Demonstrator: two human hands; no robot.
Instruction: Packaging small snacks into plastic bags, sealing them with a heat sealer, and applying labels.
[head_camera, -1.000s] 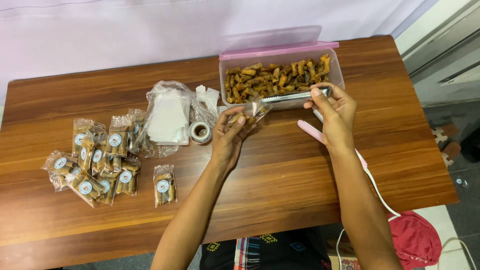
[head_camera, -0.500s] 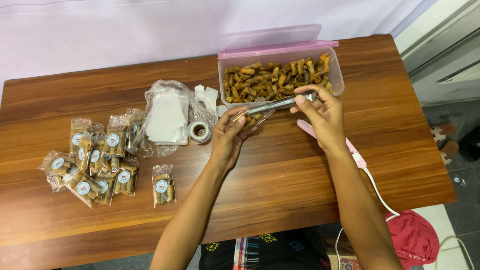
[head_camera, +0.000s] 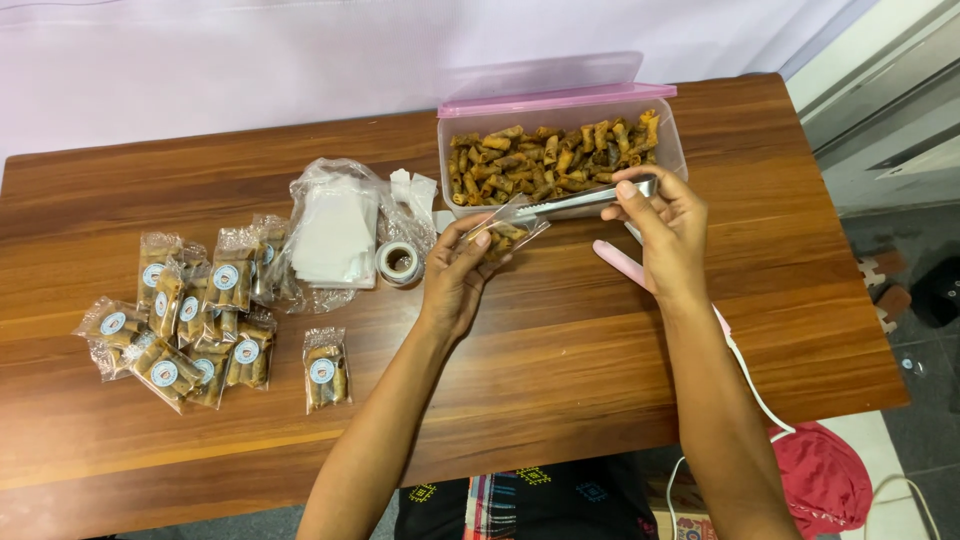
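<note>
Left hand (head_camera: 462, 272) pinches a small clear bag (head_camera: 510, 226) open, just in front of the tub (head_camera: 668, 150) of snacks. Right hand (head_camera: 662, 222) grips metal tongs (head_camera: 578, 203), tips in the bag mouth. Filled packs (head_camera: 190, 320) lie left on table (head_camera: 560, 350).

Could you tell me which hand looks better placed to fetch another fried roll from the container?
Probably the right hand: it grips the metal tongs beside the container, while the left hand holds the small clear bag.

A brown wooden table (head_camera: 560, 360) carries sealed snack packets (head_camera: 190, 325), a tape roll (head_camera: 399, 263) and a clear snack tub (head_camera: 560, 150).
</note>
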